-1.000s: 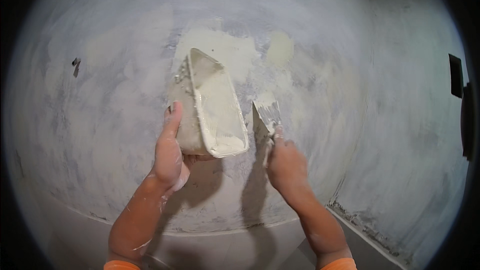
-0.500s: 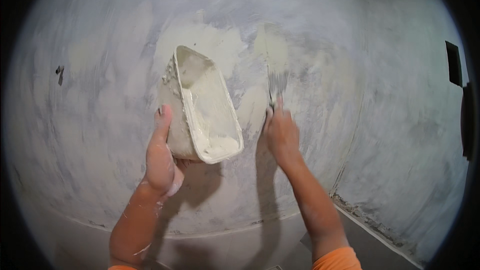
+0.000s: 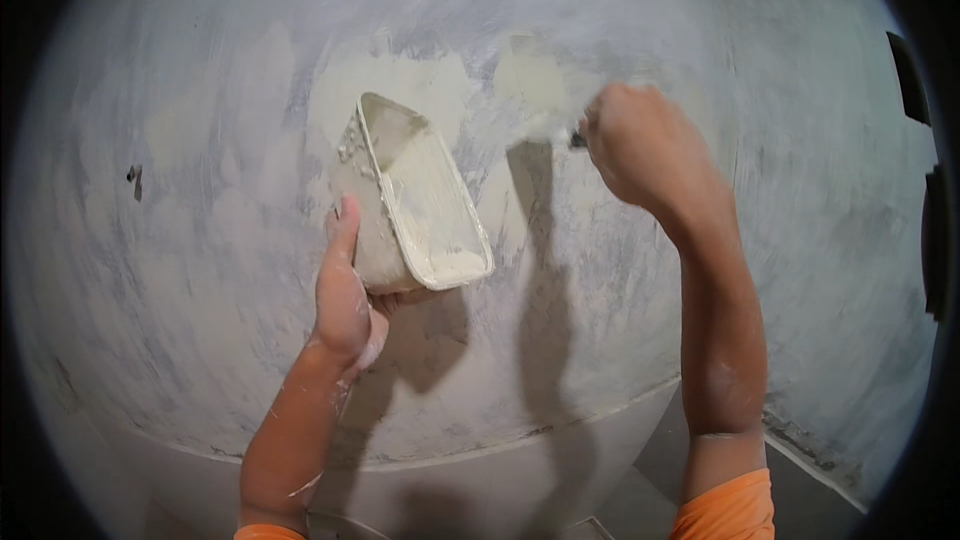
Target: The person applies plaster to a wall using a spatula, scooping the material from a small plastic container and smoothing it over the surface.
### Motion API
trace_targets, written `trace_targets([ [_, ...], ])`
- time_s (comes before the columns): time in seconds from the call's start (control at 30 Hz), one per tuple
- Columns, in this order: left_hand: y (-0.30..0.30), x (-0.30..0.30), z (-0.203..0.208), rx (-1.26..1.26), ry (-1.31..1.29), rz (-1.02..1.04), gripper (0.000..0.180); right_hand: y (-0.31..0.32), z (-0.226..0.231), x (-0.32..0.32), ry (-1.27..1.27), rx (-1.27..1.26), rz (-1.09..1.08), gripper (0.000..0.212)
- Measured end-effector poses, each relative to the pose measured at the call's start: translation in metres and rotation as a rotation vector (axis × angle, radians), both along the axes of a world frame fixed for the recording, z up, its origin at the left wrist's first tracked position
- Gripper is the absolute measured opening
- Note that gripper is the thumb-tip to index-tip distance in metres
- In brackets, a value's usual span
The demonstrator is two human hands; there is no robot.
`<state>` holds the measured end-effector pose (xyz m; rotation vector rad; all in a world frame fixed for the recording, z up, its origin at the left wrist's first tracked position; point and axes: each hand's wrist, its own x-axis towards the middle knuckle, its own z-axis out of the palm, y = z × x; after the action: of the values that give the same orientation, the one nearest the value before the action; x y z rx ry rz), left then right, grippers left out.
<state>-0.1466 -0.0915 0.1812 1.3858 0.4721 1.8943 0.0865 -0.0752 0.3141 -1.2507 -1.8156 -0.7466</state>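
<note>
Gripping a putty-smeared container (image 3: 375, 235) from the left and below, the left hand (image 3: 350, 305) lays its thumb along the outer side, its fingers partly hidden underneath. The container is tilted, left of the middle of the view and in front of the mottled wall (image 3: 230, 290); its open face turns to the right and toward the camera. Pale putty (image 3: 452, 267) lies at its lower end, and lumps cling outside near the upper rim. Higher and to the right, the right hand (image 3: 645, 145) is clenched around a scraper (image 3: 578, 139), mostly hidden and blurred; whether its blade meets the wall I cannot tell. A cream patch (image 3: 533, 75) sits just above it. Orange sleeves (image 3: 728, 512) show at the lower edge, and a long shadow (image 3: 545, 325) falls between the forearms.
</note>
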Motion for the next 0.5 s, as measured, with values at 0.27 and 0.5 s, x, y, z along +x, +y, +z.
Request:
trace_targets([
  [0.27,-0.003,-0.009,-0.002,0.001,0.002,-0.002,0.076,0.068,0.015,-0.017,0.13,0.444,0.426,0.021],
  [0.5,0.002,-0.018,-0.006,0.035,-0.075,0.104,0.073,0.125,-0.082,-0.041,0.216,0.015,0.354,0.046],
])
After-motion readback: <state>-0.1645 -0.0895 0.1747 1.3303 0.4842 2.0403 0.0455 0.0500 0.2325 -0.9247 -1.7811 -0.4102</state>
